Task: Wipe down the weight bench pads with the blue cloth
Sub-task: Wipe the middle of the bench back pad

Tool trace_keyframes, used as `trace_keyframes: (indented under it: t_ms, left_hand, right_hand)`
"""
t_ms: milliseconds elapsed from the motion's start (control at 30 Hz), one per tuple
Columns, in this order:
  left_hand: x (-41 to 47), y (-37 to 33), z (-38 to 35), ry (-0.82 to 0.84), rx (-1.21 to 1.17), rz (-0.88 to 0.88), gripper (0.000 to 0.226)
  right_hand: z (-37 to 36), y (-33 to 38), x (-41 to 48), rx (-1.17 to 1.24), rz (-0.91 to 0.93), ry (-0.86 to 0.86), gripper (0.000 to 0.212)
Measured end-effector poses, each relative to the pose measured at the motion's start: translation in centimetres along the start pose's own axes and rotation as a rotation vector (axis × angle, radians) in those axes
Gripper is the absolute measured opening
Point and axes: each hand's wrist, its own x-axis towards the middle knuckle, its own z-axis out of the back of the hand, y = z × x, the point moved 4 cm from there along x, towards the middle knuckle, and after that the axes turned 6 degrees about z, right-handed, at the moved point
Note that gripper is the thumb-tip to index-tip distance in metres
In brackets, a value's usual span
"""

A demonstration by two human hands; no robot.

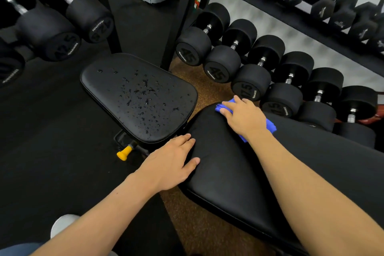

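Head view: blue cloth [270, 126] pressed onto back pad [224, 164] under flat right hand [243, 118], centre-right; left hand [170, 162] laid flat, gripping nothing, lower centre.

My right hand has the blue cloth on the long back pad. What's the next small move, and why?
Probably slide the right hand and blue cloth forward and left onto the seat pad: it is speckled with droplets, while the back pad looks dry where visible. The left hand, flat on the back pad's edge, can brace.
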Motion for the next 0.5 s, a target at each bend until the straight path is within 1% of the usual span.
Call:
trace_keyframes:
  t_ms: [33, 100, 200, 233, 300, 400, 500]
  left_hand:
    - [0.0, -0.1, 0.0, -0.003, 0.001, 0.000, 0.069]
    - [-0.2, -0.1, -0.1, -0.005, -0.008, 0.004, 0.069]
    - [0.0, -0.1, 0.1, 0.009, -0.019, 0.003, 0.069]
    - [0.1, 0.0, 0.2, 0.011, -0.019, 0.003, 0.069]
    - [0.4, 0.1, 0.4, 0.024, -0.015, 0.000, 0.070]
    - [0.6, 0.2, 0.7, 0.049, -0.016, -0.006, 0.072]
    - [0.3, 0.5, 0.8, 0.064, -0.018, -0.004, 0.073]
  right_hand:
    - [-0.2, 0.8, 1.0, 0.006, -0.003, 0.004, 0.046]
    - [-0.9, 3.1, 0.9, 0.008, 0.071, 0.000, 0.046]
    - [-0.6, 5.4, -3.7, 0.063, 0.266, 0.042, 0.050]
    - [-0.4, 5.2, -5.0, 0.091, 0.293, 0.060, 0.050]
    - [0.1, 3.6, -5.3, 0.096, 0.258, 0.068, 0.051]
    - [-0.1, 1.5, -1.9, 0.031, 0.108, 0.061, 0.050]
    - [-0.7, 3.1, 0.6, -0.015, 0.049, 0.066, 0.047]
